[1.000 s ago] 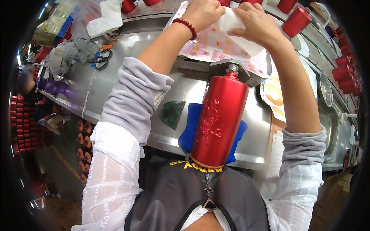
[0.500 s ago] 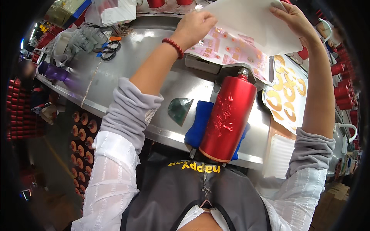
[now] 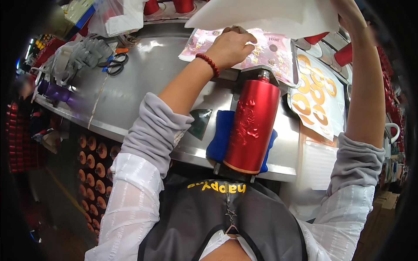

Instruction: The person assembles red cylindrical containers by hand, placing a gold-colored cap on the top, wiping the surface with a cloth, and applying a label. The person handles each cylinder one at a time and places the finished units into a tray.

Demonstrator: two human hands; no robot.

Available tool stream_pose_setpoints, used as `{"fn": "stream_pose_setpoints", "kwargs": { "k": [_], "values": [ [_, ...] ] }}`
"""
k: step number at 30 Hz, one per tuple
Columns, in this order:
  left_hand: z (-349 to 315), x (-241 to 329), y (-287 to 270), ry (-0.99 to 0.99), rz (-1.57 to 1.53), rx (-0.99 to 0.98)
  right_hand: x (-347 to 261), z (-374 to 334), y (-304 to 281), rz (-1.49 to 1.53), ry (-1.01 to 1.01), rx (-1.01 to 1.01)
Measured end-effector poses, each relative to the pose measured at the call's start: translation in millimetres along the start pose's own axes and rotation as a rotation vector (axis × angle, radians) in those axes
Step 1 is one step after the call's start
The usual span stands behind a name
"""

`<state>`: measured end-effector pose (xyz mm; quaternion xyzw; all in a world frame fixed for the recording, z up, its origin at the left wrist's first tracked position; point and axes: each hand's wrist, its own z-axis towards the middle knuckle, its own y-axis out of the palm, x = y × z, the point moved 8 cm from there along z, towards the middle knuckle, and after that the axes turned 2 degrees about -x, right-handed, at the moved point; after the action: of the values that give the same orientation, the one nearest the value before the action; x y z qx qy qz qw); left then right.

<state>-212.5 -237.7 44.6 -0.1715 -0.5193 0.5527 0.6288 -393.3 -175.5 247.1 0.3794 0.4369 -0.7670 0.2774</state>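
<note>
My left hand (image 3: 230, 48), with a red bead bracelet on its wrist, lies over a pink printed sheet (image 3: 278, 56). Its fingers are loosely bent and apart, and nothing shows in them. At the upper right edge my right hand (image 3: 349, 13), partly cut off, grips a large white sheet (image 3: 261, 15) held up above the pink one. Nearer to me, a red bottle (image 3: 252, 126) with a raised design rests on its side on a blue cloth pad (image 3: 219, 137), its clear neck pointing away.
A sheet of gold ring-shaped stickers (image 3: 313, 89) lies on the right. Near the bottle is a dark green flat piece (image 3: 199, 122). Scissors (image 3: 116, 65), plastic-wrapped items (image 3: 87, 56) and a purple bottle (image 3: 56, 92) are on the left. Red bottles (image 3: 183, 5) stand at the back.
My left hand has let go of the white sheet and come down onto the pink one. My right hand has moved up, lifting the white sheet higher. The view has shifted slightly.
</note>
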Motion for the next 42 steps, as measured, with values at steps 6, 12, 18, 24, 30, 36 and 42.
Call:
{"fn": "stream_pose_setpoints", "kwargs": {
  "k": [6, 12, 18, 24, 30, 36, 42],
  "values": [
    [-4.5, 4.2, 3.7, -0.018, -0.021, -0.043, 19.3, -27.0, -42.0, 0.258, 0.047, 0.259],
    [-44.2, -2.6, -20.8, -0.134, -0.385, 0.034, 77.8, -155.5, -160.3, 0.675, -0.004, 0.329],
    [-96.0, 32.7, -25.5, -0.228, -0.733, 0.111, 73.6, -555.0, -302.6, 0.282, 0.123, 1.351],
    [-141.6, 58.1, -3.8, -0.286, -0.84, 0.208, 169.0, -967.5, -307.6, 0.258, 0.426, 1.63],
    [-163.8, 97.0, -3.8, -0.207, -0.632, 0.344, 288.4, -1008.1, -242.0, 0.216, 1.42, 1.702],
    [-187.4, 258.0, 3.8, 0.3, -0.181, 0.222, 140.6, -627.7, -134.0, -0.712, 0.435, 0.65],
    [-198.6, 288.7, 148.3, -0.037, -0.851, -0.54, 80.3, -508.7, -2.9, -0.71, 0.157, 0.102]
  ]
}}
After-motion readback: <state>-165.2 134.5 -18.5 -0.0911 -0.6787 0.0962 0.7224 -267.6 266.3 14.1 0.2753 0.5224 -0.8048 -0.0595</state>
